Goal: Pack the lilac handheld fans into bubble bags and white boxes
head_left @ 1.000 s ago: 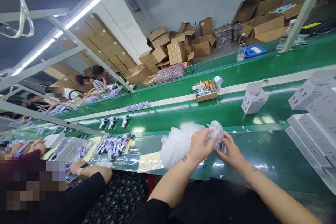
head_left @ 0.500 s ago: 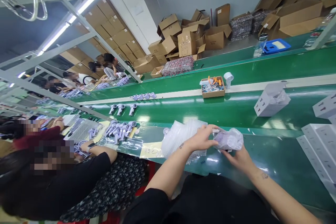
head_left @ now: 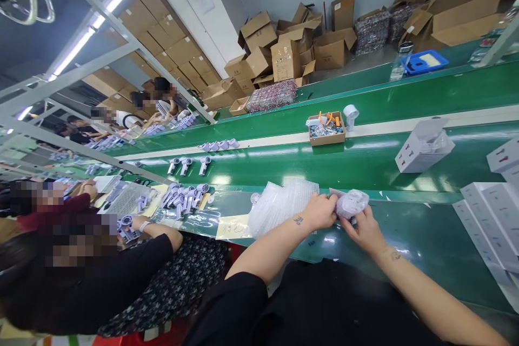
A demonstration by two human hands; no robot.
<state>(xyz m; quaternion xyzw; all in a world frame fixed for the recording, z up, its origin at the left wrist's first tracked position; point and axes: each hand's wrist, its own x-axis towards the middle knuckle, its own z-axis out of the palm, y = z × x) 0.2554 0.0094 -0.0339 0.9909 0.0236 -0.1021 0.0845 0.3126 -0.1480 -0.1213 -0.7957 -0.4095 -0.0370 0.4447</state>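
Note:
Both of my hands hold a small pale item wrapped in a clear bubble bag [head_left: 352,203] just above the green bench. My left hand [head_left: 321,211] grips its left end, fingers curled. My right hand [head_left: 363,230] holds it from below and the near side. A stack of clear bubble bags [head_left: 279,204] lies on the bench just left of my left hand. What is inside the wrap is blurred by the plastic.
White product boxes [head_left: 484,216] are stacked at the right; one opened white box [head_left: 424,146] sits on the green conveyor [head_left: 365,159]. A small cardboard box of parts [head_left: 326,130] stands beyond it. Several lilac handheld devices [head_left: 184,197] lie left, by a seated co-worker [head_left: 101,275].
The wrapped item has been squeezed into a tighter bundle and brought lower, closer to the bench. My left hand has closed on its end. The view has shifted slightly.

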